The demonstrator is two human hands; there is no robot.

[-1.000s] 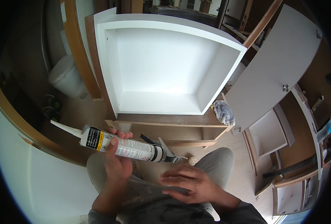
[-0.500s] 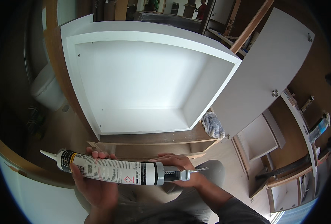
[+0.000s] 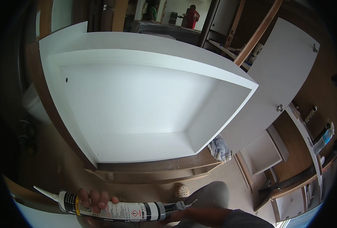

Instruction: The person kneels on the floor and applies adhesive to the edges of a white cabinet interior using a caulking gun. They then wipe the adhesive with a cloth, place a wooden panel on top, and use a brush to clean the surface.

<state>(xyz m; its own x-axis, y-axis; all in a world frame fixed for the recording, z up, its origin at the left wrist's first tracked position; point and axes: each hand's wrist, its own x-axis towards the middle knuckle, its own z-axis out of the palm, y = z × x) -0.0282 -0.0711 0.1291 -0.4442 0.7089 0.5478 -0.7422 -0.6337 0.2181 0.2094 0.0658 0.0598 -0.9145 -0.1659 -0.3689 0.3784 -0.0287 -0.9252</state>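
A caulking gun (image 3: 171, 207) loaded with a white sealant cartridge (image 3: 122, 210) lies across the bottom of the view, its pale nozzle (image 3: 45, 193) pointing left. My left hand (image 3: 96, 200) is wrapped round the cartridge near its nozzle end, fingers over the top. Under the grey rear of the gun is my right hand (image 3: 176, 216), closed about the handle part, with most of its fingers hidden. Beyond the gun stands a white open-fronted cabinet (image 3: 130, 98), tilted in the view, with a small dark hole in its inner left side.
A wooden base frame (image 3: 164, 167) supports the cabinet, with a crumpled cloth (image 3: 219, 148) at its right corner. Rightward stands a grey door panel (image 3: 278, 76) with hinges. Shelving with tubes (image 3: 324, 138) is at far right. A toilet (image 3: 35, 104) stands at left; a person in red (image 3: 191, 18) is far back.
The caulking gun and both hands sit lower in the view. The cabinet appears lower and larger as the view tilts up. My left fingers now show further over the cartridge's top.
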